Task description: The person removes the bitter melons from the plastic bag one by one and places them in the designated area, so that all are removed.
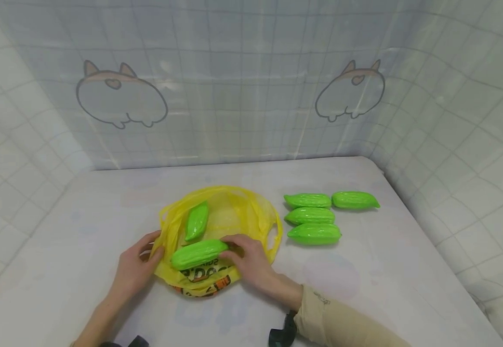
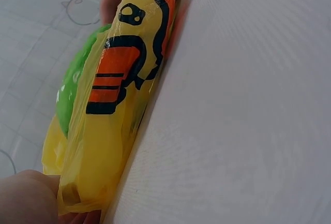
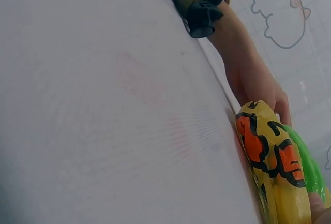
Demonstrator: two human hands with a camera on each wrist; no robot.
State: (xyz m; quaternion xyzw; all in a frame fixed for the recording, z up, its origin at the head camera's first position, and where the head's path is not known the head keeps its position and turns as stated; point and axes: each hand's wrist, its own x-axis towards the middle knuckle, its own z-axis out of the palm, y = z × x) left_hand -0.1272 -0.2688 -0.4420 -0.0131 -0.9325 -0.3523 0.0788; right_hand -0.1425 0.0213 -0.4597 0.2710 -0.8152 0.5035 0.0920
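A yellow plastic bag (image 1: 234, 202) with a printed cartoon lies spread wide on the table. My left hand (image 1: 134, 265) grips its left rim, thumb inside and fingers outside; the left wrist view shows that hand (image 2: 31, 195) beside the bag (image 2: 98, 146). My right hand (image 1: 247, 258) pinches the right end of a glossy, ridged green bitter melon (image 1: 197, 254), which lies over the bag's near inner side. Another bitter melon (image 1: 197, 221) rests tilted deeper inside the bag. In the right wrist view, the bag (image 3: 289, 198) partly hides the green melon (image 3: 309, 169).
Several more bitter melons lie right of the bag: three stacked in a column, the middle one (image 1: 310, 216) among them, and one (image 1: 355, 200) farther right. The white table (image 1: 364, 289) meets tiled-pattern sheets (image 1: 243, 96) at the back and sides.
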